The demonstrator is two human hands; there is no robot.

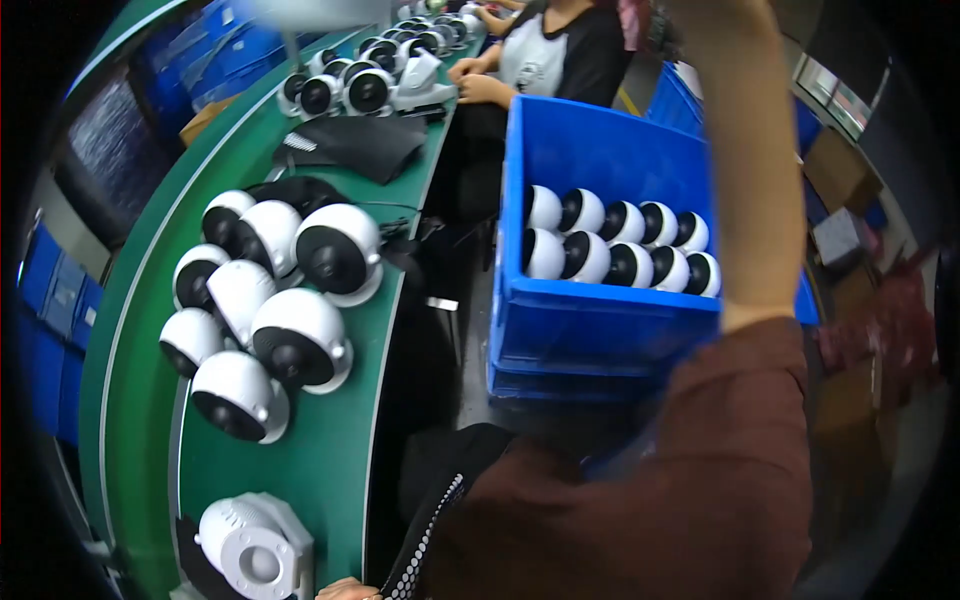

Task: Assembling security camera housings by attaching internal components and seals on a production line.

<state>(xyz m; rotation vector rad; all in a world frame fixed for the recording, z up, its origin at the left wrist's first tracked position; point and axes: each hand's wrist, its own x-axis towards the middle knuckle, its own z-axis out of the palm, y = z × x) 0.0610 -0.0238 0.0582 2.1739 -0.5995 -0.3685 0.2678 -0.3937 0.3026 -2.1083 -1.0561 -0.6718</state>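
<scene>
My right forearm [755, 200], in a brown sleeve, is raised past the right side of a blue plastic crate [605, 310]; its hand is beyond the top edge. In the crate sit two rows of white ball-shaped cameras with black fronts [627, 265]. Only a bit of my left hand [348, 590] shows at the bottom edge, beside the green workbench [330, 450]; its grip is hidden. Nearest to it, a white camera with a round base [262, 558] lies in a pale holder. Farther up the bench stands a cluster of several white cameras [300, 335].
A co-worker [560, 50] sits beyond the crate, hands at the bench edge. Near that person are many more cameras [370, 90] and a black mat [355, 145]. Blue crates [60, 320] stand at the left, cardboard boxes [850, 420] at the right.
</scene>
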